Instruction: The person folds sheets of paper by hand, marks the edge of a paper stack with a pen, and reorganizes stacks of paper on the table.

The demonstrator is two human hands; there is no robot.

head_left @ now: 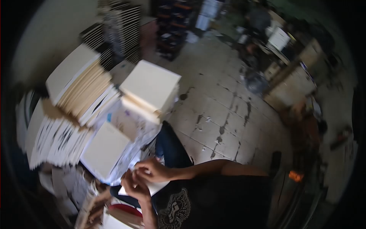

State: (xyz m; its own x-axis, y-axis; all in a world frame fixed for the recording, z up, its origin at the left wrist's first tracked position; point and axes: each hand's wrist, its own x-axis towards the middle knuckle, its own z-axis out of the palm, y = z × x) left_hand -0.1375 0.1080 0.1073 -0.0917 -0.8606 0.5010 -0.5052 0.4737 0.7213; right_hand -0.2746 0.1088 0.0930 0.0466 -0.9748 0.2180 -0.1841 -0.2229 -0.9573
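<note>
My two hands meet low in the frame, in front of my dark shirt. Bent fingers of my right hand (154, 170) are drawn together near the thumb. Just below it, my left hand (135, 187) is curled as well, its fingertips close to the right hand. Whatever they pinch is too small or blurred to name. A white sheet or board (156, 187) lies on my lap, partly covered by the hands and wrists. Nearest to them is a flat pale cream board or stack (105, 149) on a surface covered with white wrapping.
A cream stack (150, 84) stands beyond my knee. Thick fanned stacks (74, 74) and white-edged sheets (57, 141) stand at left. A red round object (124, 209) is partly hidden below. Tiled floor (213, 110) bears dark stains and scraps; cluttered furniture (291, 86) stands at right.
</note>
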